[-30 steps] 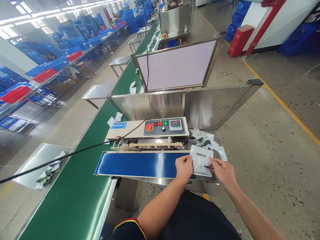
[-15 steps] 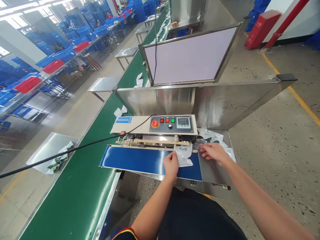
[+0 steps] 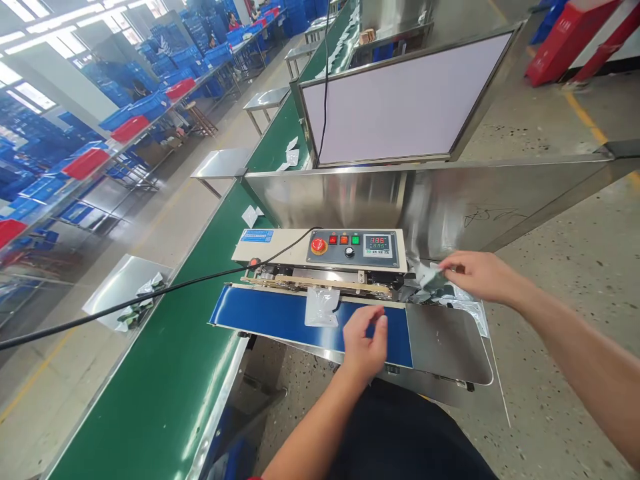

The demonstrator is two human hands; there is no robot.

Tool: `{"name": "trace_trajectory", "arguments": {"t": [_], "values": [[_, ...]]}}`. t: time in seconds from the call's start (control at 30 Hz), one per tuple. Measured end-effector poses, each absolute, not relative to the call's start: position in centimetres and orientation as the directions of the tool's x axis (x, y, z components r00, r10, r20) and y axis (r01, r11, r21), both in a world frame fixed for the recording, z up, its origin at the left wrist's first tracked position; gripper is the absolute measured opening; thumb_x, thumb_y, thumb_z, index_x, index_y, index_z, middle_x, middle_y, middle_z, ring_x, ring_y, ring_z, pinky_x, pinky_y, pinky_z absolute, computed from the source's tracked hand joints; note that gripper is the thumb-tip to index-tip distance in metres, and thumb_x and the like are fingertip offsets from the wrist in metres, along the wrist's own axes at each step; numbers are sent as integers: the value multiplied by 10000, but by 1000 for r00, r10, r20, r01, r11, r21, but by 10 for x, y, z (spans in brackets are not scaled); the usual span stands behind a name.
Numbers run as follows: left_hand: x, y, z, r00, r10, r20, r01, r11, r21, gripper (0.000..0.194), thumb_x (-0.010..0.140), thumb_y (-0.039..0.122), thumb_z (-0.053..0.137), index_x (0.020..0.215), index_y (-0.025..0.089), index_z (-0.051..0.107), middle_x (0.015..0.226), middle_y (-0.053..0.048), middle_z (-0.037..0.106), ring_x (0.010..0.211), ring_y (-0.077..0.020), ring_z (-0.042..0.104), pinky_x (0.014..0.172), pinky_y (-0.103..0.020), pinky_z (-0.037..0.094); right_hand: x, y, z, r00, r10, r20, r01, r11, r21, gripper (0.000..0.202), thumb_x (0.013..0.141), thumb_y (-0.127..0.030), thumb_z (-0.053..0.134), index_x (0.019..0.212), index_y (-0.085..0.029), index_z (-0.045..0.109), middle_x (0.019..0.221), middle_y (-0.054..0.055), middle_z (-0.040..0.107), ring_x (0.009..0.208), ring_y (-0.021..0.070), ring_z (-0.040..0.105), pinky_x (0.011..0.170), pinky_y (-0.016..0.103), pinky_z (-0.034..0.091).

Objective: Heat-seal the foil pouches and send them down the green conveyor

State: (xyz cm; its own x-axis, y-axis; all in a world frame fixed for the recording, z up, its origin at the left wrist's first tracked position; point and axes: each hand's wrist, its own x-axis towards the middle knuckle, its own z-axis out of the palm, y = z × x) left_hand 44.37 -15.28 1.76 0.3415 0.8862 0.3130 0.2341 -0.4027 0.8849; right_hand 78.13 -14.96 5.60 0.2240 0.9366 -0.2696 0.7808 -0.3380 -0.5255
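Note:
My left hand (image 3: 366, 337) hovers over the right part of the blue belt (image 3: 270, 317), fingers curved and apart, with nothing in them. To its left, a white plastic pouch (image 3: 322, 308) lies on the belt, its upper edge in the band sealing machine (image 3: 290, 250). On the right, my right hand (image 3: 475, 272) pinches the edge of a white and greenish pouch (image 3: 429, 275), lifting it from several loose pouches (image 3: 463, 297) beside the machine. The machine's panel carries a red knob, small buttons and a lit display.
A green conveyor (image 3: 165, 353) runs along the left, with small white pouches (image 3: 251, 215) on it. A black cable (image 3: 200, 279) crosses in front of the machine. Behind stands a steel partition (image 3: 345, 197) with a white panel (image 3: 405, 103). A metal side table (image 3: 123, 287) holds crumpled pouches.
The pouch on the belt has moved left, and my left hand has let go of it. My right hand has moved right and taken hold of another pouch. The view has shifted slightly.

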Motion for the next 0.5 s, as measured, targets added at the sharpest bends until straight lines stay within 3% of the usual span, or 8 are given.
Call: {"name": "trace_trajectory", "arguments": {"t": [0.1, 0.17, 0.27, 0.37, 0.5], "values": [[482, -145, 27, 530, 745, 406, 221, -583, 781, 435, 1095, 405, 668, 1480, 213, 733, 1427, -176, 785, 1420, -333, 699, 1221, -560, 572, 772, -183, 108, -54, 986, -157, 727, -69, -683, 312, 999, -431, 614, 975, -275, 884, 1088, 79, 837, 861, 258, 755, 753, 353, 587], [500, -143, 27, 629, 671, 393, 202, -629, 751, 416, 1073, 407, 715, 1450, 235, 759, 1435, -155, 793, 1514, -346, 636, 1307, -611, 475, 761, -201, 126, -137, 983, -124, 651, -5, -759, 339, 1026, -489, 628, 963, -283, 890, 1068, 93, 837, 909, 272, 773, 815, 366, 619], [510, -149, 22, 692, 653, 309, 134, -536, 833, 221, 1101, 373, 684, 1149, 252, 862, 1150, -104, 878, 1241, -288, 794, 1245, -537, 533, 744, -226, 118, 3, 991, -134, 537, -114, -836, 419, 1035, -619, 652, 1012, -291, 912, 1115, 112, 849, 980, 300, 796, 867, 390, 651], [502, -160, 16, 630, 760, 158, 117, -294, 949, 378, 1135, 437, 596, 984, 209, 856, 974, -102, 861, 913, -231, 796, 933, -366, 638, 722, -254, 83, 295, 937, -187, 292, -275, -916, 605, 987, -785, 666, 1171, -263, 909, 1187, 130, 856, 1062, 341, 810, 898, 424, 681], [491, -170, 6, 577, 816, -22, 156, -84, 984, 552, 1122, 567, 547, 805, 179, 779, 805, -79, 755, 782, -208, 670, 763, -310, 538, 684, -280, 29, 506, 823, -258, 91, -349, -933, 667, 804, -852, 815, 979, -215, 900, 991, 136, 861, 914, 345, 819, 857, 429, 699]]}}
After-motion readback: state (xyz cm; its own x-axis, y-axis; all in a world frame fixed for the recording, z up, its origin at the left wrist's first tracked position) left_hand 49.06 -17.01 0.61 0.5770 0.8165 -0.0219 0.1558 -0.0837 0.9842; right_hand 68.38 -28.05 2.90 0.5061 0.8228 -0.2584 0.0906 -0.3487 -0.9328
